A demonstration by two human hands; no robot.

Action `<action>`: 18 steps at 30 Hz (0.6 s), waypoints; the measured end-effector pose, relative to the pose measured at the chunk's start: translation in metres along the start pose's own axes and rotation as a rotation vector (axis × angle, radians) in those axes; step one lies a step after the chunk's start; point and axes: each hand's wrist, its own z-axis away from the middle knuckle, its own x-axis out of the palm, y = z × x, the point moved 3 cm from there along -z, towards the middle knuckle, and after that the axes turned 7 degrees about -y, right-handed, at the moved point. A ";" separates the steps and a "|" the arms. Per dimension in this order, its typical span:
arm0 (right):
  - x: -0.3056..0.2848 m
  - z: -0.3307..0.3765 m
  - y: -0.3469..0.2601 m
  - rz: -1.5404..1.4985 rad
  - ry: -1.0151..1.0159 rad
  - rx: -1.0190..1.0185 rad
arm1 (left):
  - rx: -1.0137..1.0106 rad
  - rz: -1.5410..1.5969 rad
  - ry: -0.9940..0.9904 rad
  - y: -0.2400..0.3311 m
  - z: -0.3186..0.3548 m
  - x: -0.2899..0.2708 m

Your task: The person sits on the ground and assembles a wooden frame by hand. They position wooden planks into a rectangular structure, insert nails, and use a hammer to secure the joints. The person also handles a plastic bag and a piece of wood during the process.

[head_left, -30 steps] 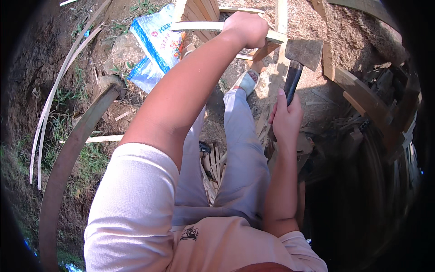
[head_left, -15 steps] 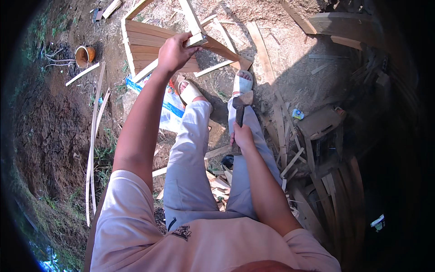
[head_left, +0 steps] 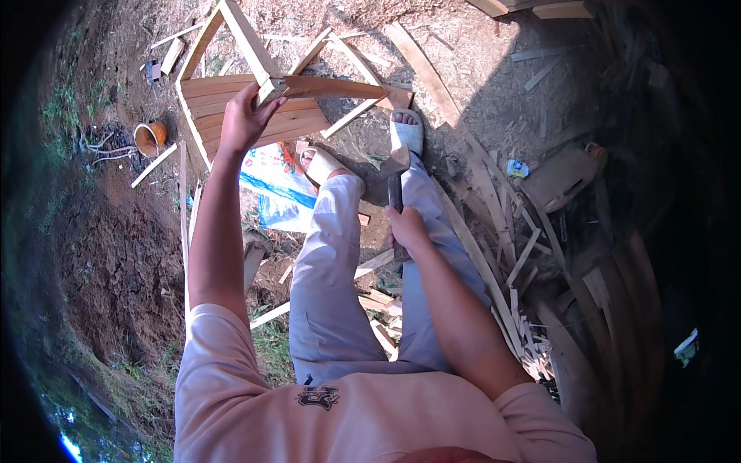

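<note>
My left hand (head_left: pixel 245 119) grips a corner of a slatted wooden crate frame (head_left: pixel 251 42), its thumb and fingers around the joint of the pale bars. The crate is tilted, with a wall of brown slats (head_left: pixel 220 99) behind my hand and a thin board running right from the held corner. Over my right thigh, my right hand (head_left: pixel 407 229) is closed around the dark handle of a hatchet-like tool (head_left: pixel 395 189). Its broad metal head points away from me, near my right foot, apart from the crate.
A blue-and-white plastic sack (head_left: pixel 282 202) lies under the crate near my left sandal (head_left: pixel 320 164). An orange-brown bucket (head_left: pixel 150 139) stands at the left. Long wood strips (head_left: pixel 424 69) and offcuts cover the ground, with a brown jerrycan-like container (head_left: pixel 562 179) at the right.
My left hand has moved left with the crate corner, and the crate has turned a little. My right hand still holds the hatchet over my thigh. The whole view has shifted.
</note>
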 end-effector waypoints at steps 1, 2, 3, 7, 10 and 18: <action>-0.002 -0.002 -0.001 -0.026 0.011 -0.005 | 0.018 0.022 0.012 -0.002 -0.001 0.002; -0.004 -0.003 -0.002 -0.047 0.020 -0.011 | 0.002 0.026 0.003 -0.010 0.001 0.005; -0.007 -0.005 -0.002 -0.070 0.032 -0.017 | -0.011 0.032 -0.006 -0.017 0.002 0.009; -0.028 -0.020 -0.010 -0.124 0.053 -0.008 | -0.116 0.016 -0.070 -0.027 -0.002 0.004; -0.068 -0.044 -0.022 -0.078 0.074 -0.004 | -0.159 -0.013 -0.036 -0.007 0.008 -0.004; -0.209 -0.141 -0.044 0.833 0.683 0.032 | -0.247 0.291 0.085 -0.067 0.045 -0.010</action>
